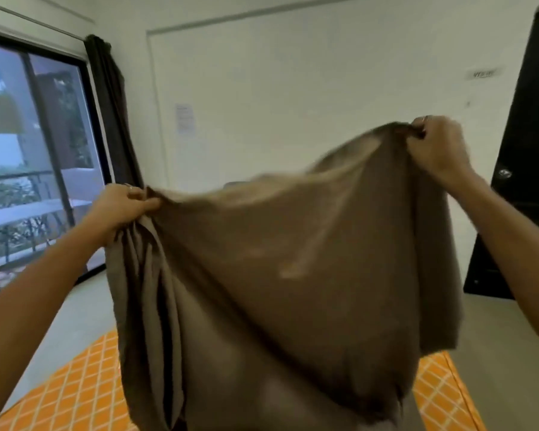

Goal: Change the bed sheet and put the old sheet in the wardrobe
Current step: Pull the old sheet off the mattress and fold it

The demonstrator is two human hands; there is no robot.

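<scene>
Both hands, left hand [123, 202] and right hand [436, 144], grip a brown sheet [277, 275] (wall notices illegibly blurred), top edge rising rightward.

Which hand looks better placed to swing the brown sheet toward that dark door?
Probably the right hand: it grips the brown sheet high, beside the dark door. The left hand grips lower, by the window.

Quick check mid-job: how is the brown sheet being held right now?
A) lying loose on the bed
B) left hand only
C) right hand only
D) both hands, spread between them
D: the left hand and right hand each grip the brown sheet along its top edge, holding it up above the orange patterned bed.
</scene>
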